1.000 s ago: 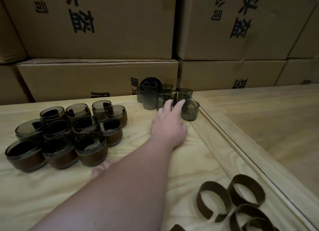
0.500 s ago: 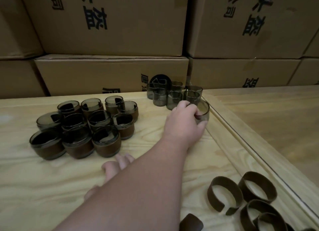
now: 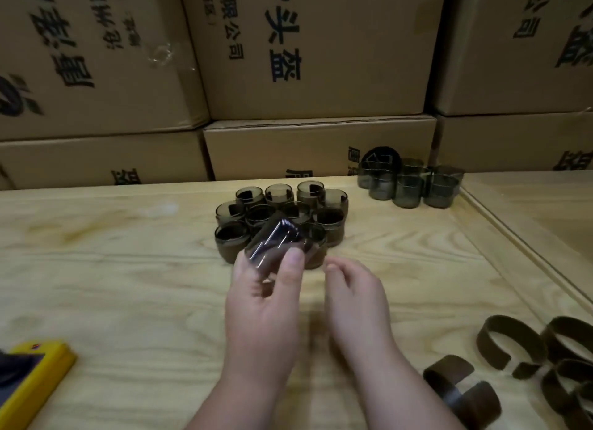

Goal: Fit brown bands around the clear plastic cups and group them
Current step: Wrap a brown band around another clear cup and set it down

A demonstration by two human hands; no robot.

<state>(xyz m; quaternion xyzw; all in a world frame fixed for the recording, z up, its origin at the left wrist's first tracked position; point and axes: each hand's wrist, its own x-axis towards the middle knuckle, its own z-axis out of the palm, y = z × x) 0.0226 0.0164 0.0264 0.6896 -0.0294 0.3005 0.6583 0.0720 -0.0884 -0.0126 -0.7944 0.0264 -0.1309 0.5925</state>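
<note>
- The left hand point(image 3: 261, 314) has its grip on a clear plastic cup point(image 3: 276, 245), thumb and fingers pinched on its lower end; the cup is raised off the desk point(image 3: 112, 269) and tilted away from the person
- The right hand point(image 3: 356, 304) sits just right of that grip, apart from the cup, fingers loosely curled and grasping nothing
- Directly beyond the left grip, and partly hidden by the held cup, stands the group of banded cups point(image 3: 282, 217), packed together on the desk
- Farther off and to the right of both hands, a cluster of bare cups point(image 3: 410, 185) stands against the cardboard boxes point(image 3: 317, 147)
- Nearer the person and right of the right hand, loose brown bands point(image 3: 510, 343) lie on the desk as open rings
- Well left of the left grip, at the near edge, lies a yellow object point(image 3: 35, 381); what it is cannot be told
</note>
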